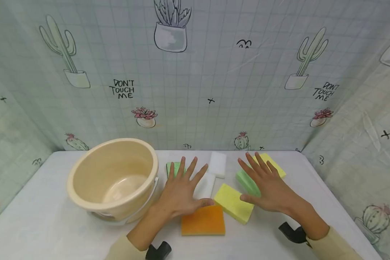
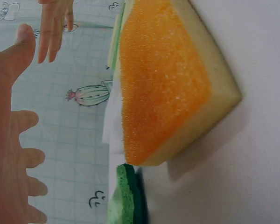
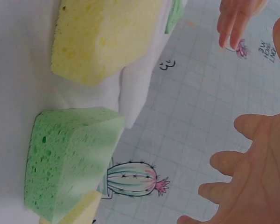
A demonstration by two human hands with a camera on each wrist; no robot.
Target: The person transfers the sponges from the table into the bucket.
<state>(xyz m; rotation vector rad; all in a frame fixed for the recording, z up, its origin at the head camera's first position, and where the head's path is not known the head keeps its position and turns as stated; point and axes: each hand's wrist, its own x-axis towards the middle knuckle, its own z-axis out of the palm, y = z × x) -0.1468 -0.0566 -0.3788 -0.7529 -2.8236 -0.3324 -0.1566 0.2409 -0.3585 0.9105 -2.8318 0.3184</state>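
Observation:
Both hands hover palm down over a group of sponges, fingers spread and holding nothing. My left hand (image 1: 181,193) is above the orange-topped sponge (image 1: 203,221), two white sponges (image 1: 217,165) and a green sponge (image 1: 172,168). In the left wrist view the orange sponge (image 2: 163,79) shows a pale yellow side, and the hand stands apart from it. My right hand (image 1: 270,187) is over a light green sponge (image 1: 248,183), which it partly hides. A yellow sponge (image 1: 234,203) lies by its thumb, another yellow sponge (image 1: 273,165) beyond its fingers.
A cream bucket (image 1: 112,173) with a white handle stands on the left of the white table (image 1: 45,216), beside my left hand. A cactus-print cloth (image 1: 195,76) hangs behind the table and along both sides. Dark straps (image 1: 292,233) sit at both wrists.

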